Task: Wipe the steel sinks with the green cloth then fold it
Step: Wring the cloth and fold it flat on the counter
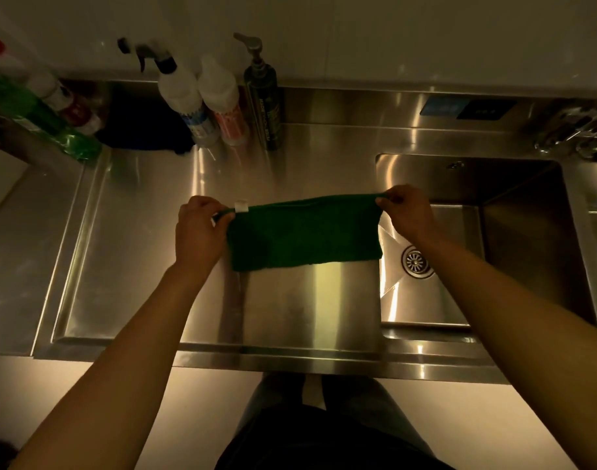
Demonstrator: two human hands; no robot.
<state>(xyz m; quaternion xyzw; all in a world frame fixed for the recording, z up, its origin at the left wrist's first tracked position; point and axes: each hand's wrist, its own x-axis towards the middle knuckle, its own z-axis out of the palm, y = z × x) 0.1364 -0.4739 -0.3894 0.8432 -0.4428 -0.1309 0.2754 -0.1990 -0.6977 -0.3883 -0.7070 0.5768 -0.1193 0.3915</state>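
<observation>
The green cloth [303, 232] hangs stretched between my two hands above the steel drainboard [147, 283], doubled over into a wide band with a small white tag at its upper left corner. My left hand [198, 232] pinches the cloth's top left corner. At the top right corner, my right hand [405, 215] pinches the cloth, just over the left rim of the deep steel sink [527, 239]. The sink's round drain [417, 261] shows below my right wrist.
Along the back wall stand two white bottles [202, 100], one with a spray trigger, and a dark pump bottle [264, 96]. Green and red bottles [42, 120] and a dark cloth [144, 127] lie at the back left. Metal fittings [575, 134] sit at the back right.
</observation>
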